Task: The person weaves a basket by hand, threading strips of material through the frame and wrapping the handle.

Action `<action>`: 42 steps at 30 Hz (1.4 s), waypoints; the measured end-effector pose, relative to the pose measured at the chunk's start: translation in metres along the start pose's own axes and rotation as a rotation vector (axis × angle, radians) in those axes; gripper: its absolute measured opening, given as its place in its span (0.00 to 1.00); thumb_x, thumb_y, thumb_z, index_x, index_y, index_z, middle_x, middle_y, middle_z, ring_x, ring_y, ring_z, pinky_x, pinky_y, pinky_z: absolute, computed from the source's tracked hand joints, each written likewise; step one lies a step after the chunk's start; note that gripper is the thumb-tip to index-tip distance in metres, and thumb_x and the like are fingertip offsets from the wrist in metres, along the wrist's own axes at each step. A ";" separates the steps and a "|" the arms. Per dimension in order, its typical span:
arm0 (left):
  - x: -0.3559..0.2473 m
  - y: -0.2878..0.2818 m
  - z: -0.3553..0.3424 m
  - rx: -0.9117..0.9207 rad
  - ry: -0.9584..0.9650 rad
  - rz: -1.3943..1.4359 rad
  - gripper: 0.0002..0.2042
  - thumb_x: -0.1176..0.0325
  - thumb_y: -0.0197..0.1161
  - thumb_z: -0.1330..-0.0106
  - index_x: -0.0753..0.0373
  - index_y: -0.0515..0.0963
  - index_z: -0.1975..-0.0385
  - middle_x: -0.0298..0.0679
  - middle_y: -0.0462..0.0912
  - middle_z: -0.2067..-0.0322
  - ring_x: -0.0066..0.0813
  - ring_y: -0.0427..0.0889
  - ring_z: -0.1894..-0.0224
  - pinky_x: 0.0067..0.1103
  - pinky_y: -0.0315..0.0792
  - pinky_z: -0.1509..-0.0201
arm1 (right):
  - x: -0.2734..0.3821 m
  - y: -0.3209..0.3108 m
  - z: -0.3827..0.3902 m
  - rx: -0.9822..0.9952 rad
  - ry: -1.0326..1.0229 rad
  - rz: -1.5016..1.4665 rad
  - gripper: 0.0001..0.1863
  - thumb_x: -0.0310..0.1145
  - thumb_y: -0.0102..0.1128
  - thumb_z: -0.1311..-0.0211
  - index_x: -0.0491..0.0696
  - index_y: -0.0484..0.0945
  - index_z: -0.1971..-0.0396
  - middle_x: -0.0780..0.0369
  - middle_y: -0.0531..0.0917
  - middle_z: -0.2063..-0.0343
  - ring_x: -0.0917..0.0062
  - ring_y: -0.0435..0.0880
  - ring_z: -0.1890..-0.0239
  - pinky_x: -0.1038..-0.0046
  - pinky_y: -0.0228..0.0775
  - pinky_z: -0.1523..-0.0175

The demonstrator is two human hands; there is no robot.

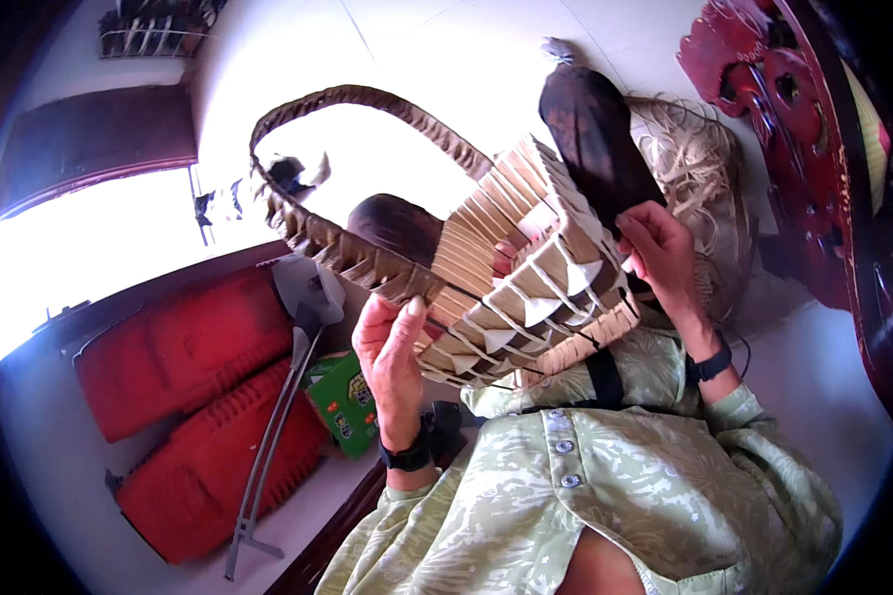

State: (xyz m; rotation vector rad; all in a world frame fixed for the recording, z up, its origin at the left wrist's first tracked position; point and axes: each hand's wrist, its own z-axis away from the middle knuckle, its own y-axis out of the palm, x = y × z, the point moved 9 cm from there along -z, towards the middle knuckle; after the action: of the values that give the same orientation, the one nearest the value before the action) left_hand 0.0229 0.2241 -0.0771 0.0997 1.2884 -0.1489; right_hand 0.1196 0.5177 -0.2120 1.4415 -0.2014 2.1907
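Observation:
A small woven basket (477,226) of tan slats rests tilted over my lap, its rim laced with pale strands. Its tall arched handle (325,245), wrapped in brown strips, leans away to the left. My left hand (391,345) is closed on the rim where the handle's near end meets it, thumb on top. At the right end of the rim, my right hand (655,250) is closed in a pinch. A short pale bit shows at its fingertips, apparently a strand, though too small to be sure. The inside of the basket is partly hidden by its near wall.
Loose beige strands (700,164) lie heaped on the floor beyond my right knee. A carved dark-red wooden piece of furniture (799,129) stands at the right. On the left are two red ridged panels (193,337), a thin grey metal stand (268,451) and a green box (341,405).

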 end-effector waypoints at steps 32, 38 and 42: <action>-0.017 0.003 0.002 -0.037 0.104 -0.263 0.07 0.67 0.54 0.29 0.64 0.73 0.64 0.34 0.75 0.72 0.16 0.71 0.70 0.13 0.62 0.65 | 0.073 -0.030 0.007 -0.204 -0.531 0.239 0.09 0.33 0.61 0.38 0.42 0.76 0.67 0.59 0.82 0.75 0.72 0.83 0.72 0.72 0.72 0.67; -0.013 -0.009 0.003 -0.056 0.075 -0.278 0.08 0.68 0.54 0.30 0.67 0.72 0.62 0.38 0.77 0.72 0.18 0.72 0.71 0.13 0.63 0.66 | 0.061 -0.056 -0.062 -0.242 -0.670 0.762 0.23 0.48 0.58 0.36 0.42 0.78 0.56 0.53 0.83 0.66 0.60 0.83 0.62 0.63 0.74 0.58; -0.017 -0.001 0.003 -0.080 0.098 -0.248 0.08 0.68 0.55 0.31 0.68 0.72 0.62 0.40 0.78 0.72 0.19 0.74 0.70 0.13 0.65 0.64 | -0.022 -0.043 -0.081 0.104 -0.500 0.866 0.21 0.51 0.49 0.33 0.49 0.81 0.56 0.55 0.84 0.66 0.61 0.83 0.64 0.63 0.73 0.57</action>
State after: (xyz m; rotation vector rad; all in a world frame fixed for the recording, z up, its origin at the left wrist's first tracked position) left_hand 0.0213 0.2236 -0.0601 -0.1234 1.4002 -0.3074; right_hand 0.0814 0.5785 -0.2726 2.2393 -1.0695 2.4072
